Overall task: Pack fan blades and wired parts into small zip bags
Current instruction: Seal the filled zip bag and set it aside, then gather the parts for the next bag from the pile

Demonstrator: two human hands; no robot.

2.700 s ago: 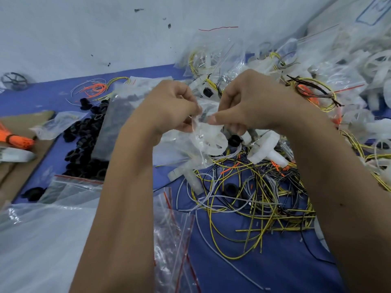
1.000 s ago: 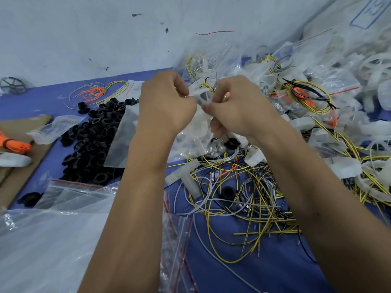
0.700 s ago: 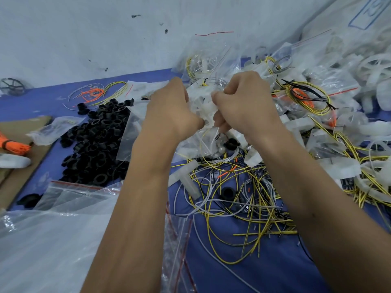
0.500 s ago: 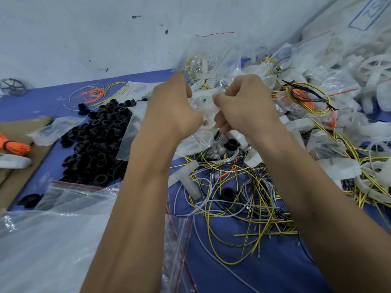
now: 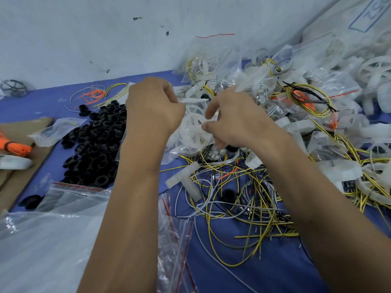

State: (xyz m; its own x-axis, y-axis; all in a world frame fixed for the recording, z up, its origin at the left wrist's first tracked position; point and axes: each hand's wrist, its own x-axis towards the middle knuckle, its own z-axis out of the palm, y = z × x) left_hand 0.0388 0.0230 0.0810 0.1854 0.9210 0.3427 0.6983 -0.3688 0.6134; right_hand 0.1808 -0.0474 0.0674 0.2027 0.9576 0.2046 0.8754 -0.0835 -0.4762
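Note:
My left hand point(image 5: 153, 106) and my right hand point(image 5: 233, 118) are held close together above the blue table, both pinching a small clear zip bag point(image 5: 190, 136). A white fan blade point(image 5: 195, 129) shows through the bag between my hands. My left fingers curl over the bag's top edge; my right thumb and fingers pinch its right side. Below the bag lies a tangle of loose yellow, white and black wires point(image 5: 239, 197) with a white T-shaped part point(image 5: 187, 180) among them.
A heap of black rings point(image 5: 94, 142) lies left of my left arm. Empty red-strip zip bags point(image 5: 69, 192) and a large clear bag point(image 5: 42, 250) lie at lower left. Filled bags, white fan blades and wire coils point(image 5: 309, 100) pile up at right. Cardboard point(image 5: 19, 153) sits at far left.
My hands have drifted slightly apart and lower, and the white fan blade inside the bag now shows between them. My right fingers have loosened from a tight fist into a pinch.

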